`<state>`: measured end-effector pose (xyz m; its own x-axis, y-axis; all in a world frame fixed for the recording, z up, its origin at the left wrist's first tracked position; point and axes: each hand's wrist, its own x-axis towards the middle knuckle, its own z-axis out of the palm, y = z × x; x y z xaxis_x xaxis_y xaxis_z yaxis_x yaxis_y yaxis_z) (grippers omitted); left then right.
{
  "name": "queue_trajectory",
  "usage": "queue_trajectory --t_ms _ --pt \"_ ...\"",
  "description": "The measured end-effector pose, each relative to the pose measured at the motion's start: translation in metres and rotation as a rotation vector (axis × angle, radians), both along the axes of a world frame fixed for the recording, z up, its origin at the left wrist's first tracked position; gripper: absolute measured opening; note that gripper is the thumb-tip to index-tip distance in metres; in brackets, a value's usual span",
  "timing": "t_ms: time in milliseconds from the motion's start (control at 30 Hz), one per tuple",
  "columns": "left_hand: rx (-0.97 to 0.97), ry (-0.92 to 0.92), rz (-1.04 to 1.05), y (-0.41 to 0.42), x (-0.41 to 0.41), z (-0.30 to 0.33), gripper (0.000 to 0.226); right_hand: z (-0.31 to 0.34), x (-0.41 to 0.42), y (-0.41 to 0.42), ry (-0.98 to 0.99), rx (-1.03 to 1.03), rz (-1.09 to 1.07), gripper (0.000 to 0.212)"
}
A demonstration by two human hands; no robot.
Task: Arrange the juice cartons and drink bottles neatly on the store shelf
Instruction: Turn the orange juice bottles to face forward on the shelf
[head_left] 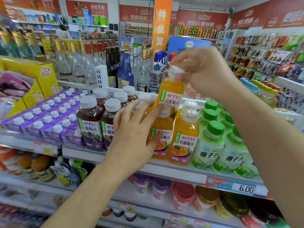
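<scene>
My right hand (pixel 202 69) pinches the white cap of an orange passion-fruit juice bottle (pixel 171 92) and holds it lifted above the shelf row. My left hand (pixel 133 129) lies with straight fingers against the front orange juice bottles (pixel 162 129), its fingertips touching their white caps. Another orange juice bottle (pixel 185 137) stands at the shelf front on the right of them. Dark grape juice bottles (pixel 91 122) stand to the left, and purple juice cartons (pixel 47 119) fill the shelf's left part. Green-capped coconut water bottles (pixel 212 143) stand on the right.
The white shelf edge (pixel 181 170) carries price tags, one reading 6.00 (pixel 246 189). A yellow carton box (pixel 36 76) sits at the left. Glass liquor bottles (pixel 128 69) line the shelf behind. Lower shelves hold pouches and cup drinks (pixel 182 195).
</scene>
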<state>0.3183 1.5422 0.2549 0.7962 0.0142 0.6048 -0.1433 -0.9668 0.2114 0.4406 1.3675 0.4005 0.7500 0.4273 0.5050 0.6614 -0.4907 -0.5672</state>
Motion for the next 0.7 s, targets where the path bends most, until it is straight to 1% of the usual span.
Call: queue_trajectory --t_ms 167,233,300,367,433,467,533,567,633,700 --pt "0.015 0.014 -0.007 0.001 -0.001 0.004 0.074 0.031 -0.025 -0.011 -0.18 0.243 0.064 0.028" --pt "0.033 0.031 0.005 0.002 -0.001 0.007 0.074 0.04 -0.034 -0.017 -0.261 0.289 0.066 0.03" --pt "0.011 0.023 0.0 0.001 -0.002 0.011 0.075 0.049 -0.042 -0.022 -0.31 0.333 0.083 0.032" --pt "-0.111 -0.025 -0.043 -0.001 -0.008 0.019 0.074 0.054 -0.051 -0.028 -0.32 0.367 0.123 0.029" --pt "-0.35 -0.08 -0.106 -0.005 -0.016 0.03 0.069 0.054 -0.06 -0.03 -0.315 0.369 0.163 0.027" --pt "-0.462 -0.107 -0.13 -0.006 -0.02 0.036 0.067 0.053 -0.064 -0.031 -0.301 0.367 0.183 0.027" --pt "-0.587 -0.13 -0.178 -0.009 -0.029 0.049 0.068 0.046 -0.073 -0.03 -0.232 0.376 0.245 0.026" --pt "-0.629 -0.099 -0.222 -0.011 -0.034 0.055 0.07 0.04 -0.076 -0.029 -0.175 0.386 0.284 0.027" --pt "-0.726 0.043 -0.313 -0.016 -0.044 0.061 0.069 0.022 -0.084 -0.025 -0.081 0.39 0.335 0.028" --pt "-0.829 0.155 -0.346 -0.017 -0.051 0.054 0.066 0.0 -0.088 -0.021 -0.016 0.396 0.356 0.027"
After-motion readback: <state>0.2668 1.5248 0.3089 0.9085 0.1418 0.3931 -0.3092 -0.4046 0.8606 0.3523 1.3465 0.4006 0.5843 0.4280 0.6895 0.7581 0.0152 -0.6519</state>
